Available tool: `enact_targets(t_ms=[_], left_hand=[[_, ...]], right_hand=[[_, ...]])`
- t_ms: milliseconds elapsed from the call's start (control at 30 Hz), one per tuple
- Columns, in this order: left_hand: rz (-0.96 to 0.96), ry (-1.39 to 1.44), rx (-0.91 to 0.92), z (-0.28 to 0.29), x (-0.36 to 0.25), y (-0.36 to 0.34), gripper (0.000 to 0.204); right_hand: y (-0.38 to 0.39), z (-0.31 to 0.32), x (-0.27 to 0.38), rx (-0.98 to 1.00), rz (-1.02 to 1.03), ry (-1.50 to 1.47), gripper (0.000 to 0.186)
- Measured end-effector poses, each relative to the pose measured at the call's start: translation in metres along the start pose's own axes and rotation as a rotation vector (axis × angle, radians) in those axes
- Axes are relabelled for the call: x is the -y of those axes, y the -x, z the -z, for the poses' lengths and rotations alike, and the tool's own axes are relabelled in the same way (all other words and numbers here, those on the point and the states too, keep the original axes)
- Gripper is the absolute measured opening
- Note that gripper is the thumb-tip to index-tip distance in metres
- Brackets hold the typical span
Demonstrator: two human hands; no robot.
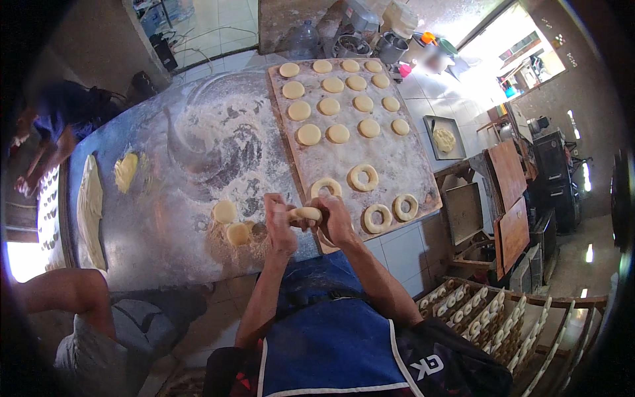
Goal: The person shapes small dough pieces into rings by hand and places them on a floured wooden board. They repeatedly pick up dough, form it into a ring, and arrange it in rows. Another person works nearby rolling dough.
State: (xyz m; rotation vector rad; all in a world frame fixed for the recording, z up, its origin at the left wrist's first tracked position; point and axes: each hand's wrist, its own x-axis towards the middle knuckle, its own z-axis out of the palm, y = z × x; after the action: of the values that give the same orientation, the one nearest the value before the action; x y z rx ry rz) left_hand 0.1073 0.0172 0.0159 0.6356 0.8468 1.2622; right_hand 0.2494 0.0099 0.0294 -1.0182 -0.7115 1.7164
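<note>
The dough piece (305, 214) between my left hand (280, 225) and right hand (334, 221) looked soft, pale and matt. Under them the surface (152, 245) was dull grey metal, dusted rough with white flour. Just beyond my right hand the board (403, 165) was floured wood carrying smooth matt dough rings (363, 177). Near my body the apron (331, 344) was blue cloth, slightly shiny.

Free: floured desk (198, 139) far left of the hands.
Blocked right: board (403, 165) crowded with rings (363, 177) and discs (338, 133).
Near left: two discs.
</note>
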Motion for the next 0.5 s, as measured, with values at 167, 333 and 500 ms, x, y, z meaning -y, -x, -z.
enact_targets(t_ms=[167,333,500], left_hand=[[-0.163,-0.324,-0.09,-0.036,0.026,-0.006,0.034],[-0.279,-0.5,-0.051,-0.036,0.055,-0.024,0.033],[-0.572,-0.506,-0.043,-0.049,0.086,-0.034,0.035]], right_hand=[[0.001,0.008,0.007,-0.116,0.206,0.717,0.06],[0.009,0.029,0.009,-0.244,0.543,0.753,0.046],[0.015,0.053,0.029,-0.167,0.772,1.073,0.034]])
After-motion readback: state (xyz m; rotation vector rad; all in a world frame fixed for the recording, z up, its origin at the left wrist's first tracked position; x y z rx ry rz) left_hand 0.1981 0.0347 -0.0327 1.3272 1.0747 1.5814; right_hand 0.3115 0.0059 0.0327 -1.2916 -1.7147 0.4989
